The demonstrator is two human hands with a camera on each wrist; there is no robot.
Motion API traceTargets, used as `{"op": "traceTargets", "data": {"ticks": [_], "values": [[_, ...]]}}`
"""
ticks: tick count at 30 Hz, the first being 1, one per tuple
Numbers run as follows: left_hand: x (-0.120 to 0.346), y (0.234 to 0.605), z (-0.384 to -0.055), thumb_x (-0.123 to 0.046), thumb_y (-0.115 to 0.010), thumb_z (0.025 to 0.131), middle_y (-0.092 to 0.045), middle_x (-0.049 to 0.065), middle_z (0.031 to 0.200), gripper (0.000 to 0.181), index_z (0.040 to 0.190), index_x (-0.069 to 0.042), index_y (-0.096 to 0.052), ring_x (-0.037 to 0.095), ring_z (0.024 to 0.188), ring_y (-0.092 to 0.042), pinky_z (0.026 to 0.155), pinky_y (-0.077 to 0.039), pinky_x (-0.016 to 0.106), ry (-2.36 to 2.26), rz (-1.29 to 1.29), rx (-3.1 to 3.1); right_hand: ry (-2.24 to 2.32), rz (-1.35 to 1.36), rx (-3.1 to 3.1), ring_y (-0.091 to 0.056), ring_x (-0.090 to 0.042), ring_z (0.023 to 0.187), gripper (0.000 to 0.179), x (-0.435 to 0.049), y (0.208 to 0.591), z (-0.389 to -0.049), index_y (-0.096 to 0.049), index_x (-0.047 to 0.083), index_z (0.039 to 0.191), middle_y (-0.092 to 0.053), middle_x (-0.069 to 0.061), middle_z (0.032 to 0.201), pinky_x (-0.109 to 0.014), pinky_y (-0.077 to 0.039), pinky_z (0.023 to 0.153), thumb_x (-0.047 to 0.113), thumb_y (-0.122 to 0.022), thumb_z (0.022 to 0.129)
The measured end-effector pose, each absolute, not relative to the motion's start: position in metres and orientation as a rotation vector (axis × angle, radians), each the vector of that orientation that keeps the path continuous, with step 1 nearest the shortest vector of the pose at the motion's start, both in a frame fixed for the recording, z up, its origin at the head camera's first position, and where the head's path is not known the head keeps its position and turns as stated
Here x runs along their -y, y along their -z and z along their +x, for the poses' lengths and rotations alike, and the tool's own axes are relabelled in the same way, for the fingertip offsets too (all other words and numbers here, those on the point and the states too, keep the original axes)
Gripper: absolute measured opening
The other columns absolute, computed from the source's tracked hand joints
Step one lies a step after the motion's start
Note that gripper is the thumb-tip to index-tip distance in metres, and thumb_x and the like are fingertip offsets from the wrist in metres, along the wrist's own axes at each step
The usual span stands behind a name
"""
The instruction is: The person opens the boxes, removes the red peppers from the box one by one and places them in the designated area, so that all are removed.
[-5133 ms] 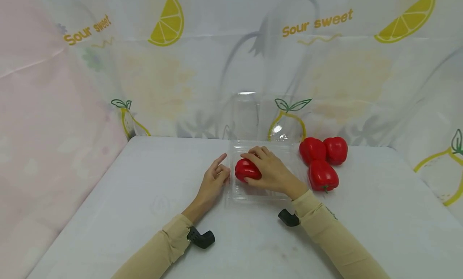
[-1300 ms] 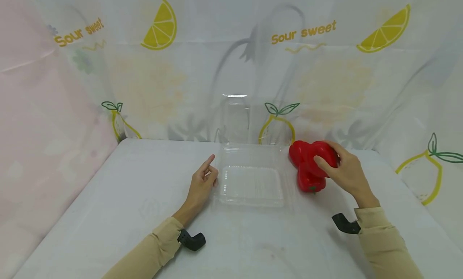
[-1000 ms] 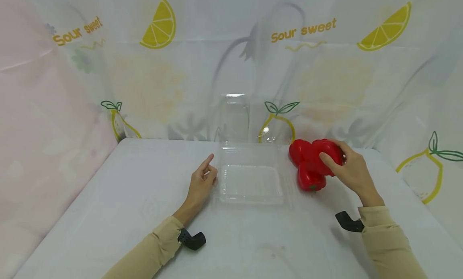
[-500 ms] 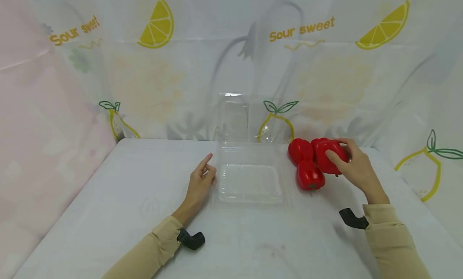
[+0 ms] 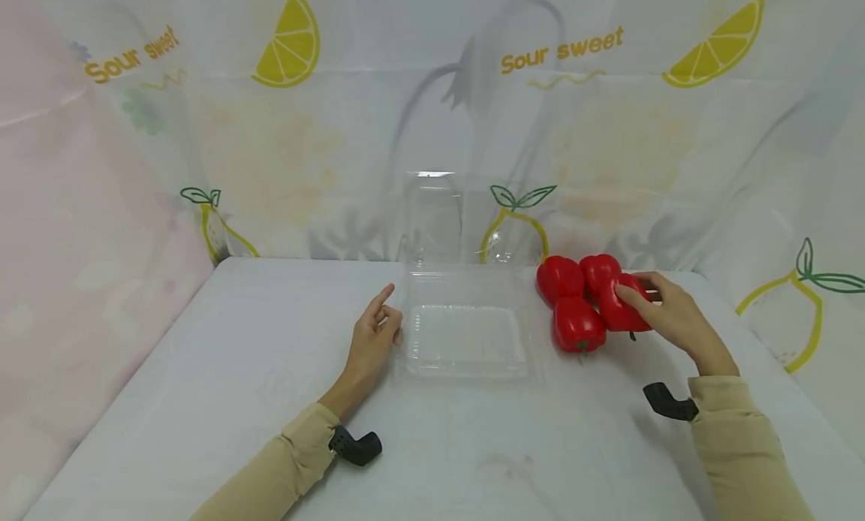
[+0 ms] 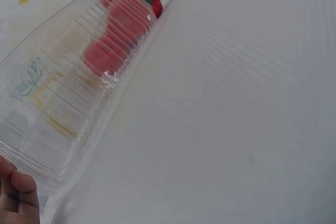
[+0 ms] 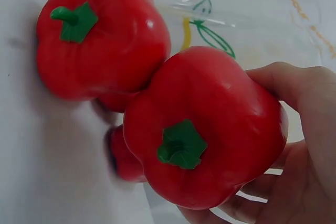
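My right hand (image 5: 676, 314) grips a red bell pepper (image 5: 622, 303) at the right, thumb on its near side and fingers behind. Its green stem faces me, plain in the right wrist view on the gripped pepper (image 7: 226, 98). The pepper stands close against the others; whether it bears on the table cannot be told. A clear plastic container (image 5: 469, 367) lies mid-table with its lid (image 5: 439, 232) raised behind. At the container's left edge is my left hand (image 5: 368, 348), index finger straight, thumb and other fingers curled at the rim; fingertips (image 6: 23, 182) meet the corner in the left wrist view.
Three more red bell peppers stand grouped right of the container: a back-left one (image 5: 559, 279), a back-right one (image 5: 600, 269) and a front one (image 5: 578, 327). A white cloth covers the table (image 5: 439, 446). A lemon-printed curtain (image 5: 378, 138) hangs behind.
The pepper my right hand held inside the container has come out to the right. Over the last second it moved farther right, beside the group. My left hand stays at the rim.
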State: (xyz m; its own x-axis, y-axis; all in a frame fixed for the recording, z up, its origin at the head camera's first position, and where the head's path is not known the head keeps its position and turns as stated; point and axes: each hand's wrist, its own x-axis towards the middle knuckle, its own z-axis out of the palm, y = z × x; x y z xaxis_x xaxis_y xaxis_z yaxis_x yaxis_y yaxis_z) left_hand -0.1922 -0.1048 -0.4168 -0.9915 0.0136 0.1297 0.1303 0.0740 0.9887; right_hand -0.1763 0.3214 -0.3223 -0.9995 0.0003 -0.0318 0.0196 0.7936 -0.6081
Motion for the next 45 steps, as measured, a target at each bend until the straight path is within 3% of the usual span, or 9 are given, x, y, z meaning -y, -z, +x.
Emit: {"op": "traceTargets", "data": {"ticks": [26, 45], "values": [[0.105, 0.416, -0.193, -0.016, -0.050, 0.096, -0.046, -0.002, 0.071, 0.053, 0.146, -0.020, -0.034, 0.008, 0.059, -0.044, 0.063, -0.037, 0.021, 2.084, -0.152, 2.243, 0.919, 0.040, -2.866, -0.039, -0.049, 0.118, 0.071, -0.339, 0.345, -0.184, -0.029, -0.006, 0.138, -0.038, -0.034, 0.133, -0.053, -0.049, 0.085, 0.050, -0.039, 0.096], [0.105, 0.417, -0.192, -0.012, -0.050, 0.096, -0.045, -0.003, 0.069, 0.048, 0.143, -0.020, -0.039, 0.008, 0.058, -0.043, 0.059, -0.036, 0.021, 2.102, -0.176, 2.202, 0.920, 0.056, -2.857, -0.040, -0.050, 0.118, 0.073, -0.337, 0.350, -0.187, -0.029, -0.006, 0.139, -0.037, -0.037, 0.133, -0.057, -0.044, 0.089, 0.053, -0.029, 0.097]]}}
